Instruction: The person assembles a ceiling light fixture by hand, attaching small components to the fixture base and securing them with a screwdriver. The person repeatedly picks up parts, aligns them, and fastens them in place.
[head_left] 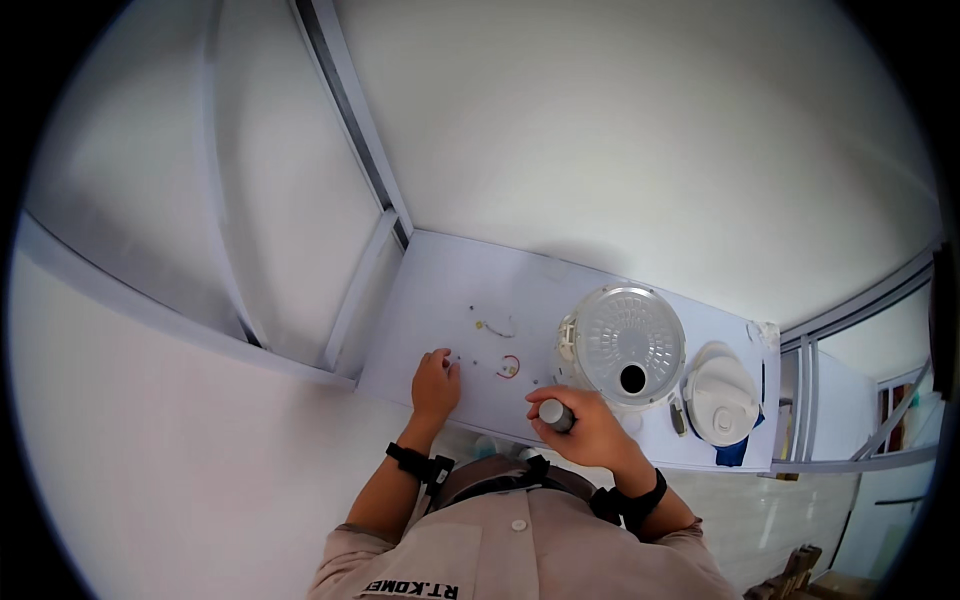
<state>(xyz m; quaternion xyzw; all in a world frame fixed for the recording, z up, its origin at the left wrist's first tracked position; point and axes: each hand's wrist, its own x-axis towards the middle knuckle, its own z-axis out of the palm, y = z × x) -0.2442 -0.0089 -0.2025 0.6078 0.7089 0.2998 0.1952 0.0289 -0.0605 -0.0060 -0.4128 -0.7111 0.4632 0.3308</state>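
My right hand (590, 432) is wrapped round a stubby grey cylindrical tool (556, 415), its round end facing up. The tool's other end is hidden, so its kind cannot be told. My left hand (436, 385) rests low over the left part of the white table (420, 290), fingers slightly bent and thumb apart. Small dark bits, perhaps screws (475, 362), lie beside its fingertips. Right of them is a red looped wire (509, 368), and farther back a thin pale wire with a yellow end (495, 328). A round vented metal-coloured appliance base (632, 335) with a dark hole stands beyond my right hand.
A white rounded lid (722, 400) lies at the table's right, over a blue cloth (732, 455). Between lid and base is a small dark-handled tool (679, 418). A wall rises behind the table, and a metal frame post (360, 130) stands at its left.
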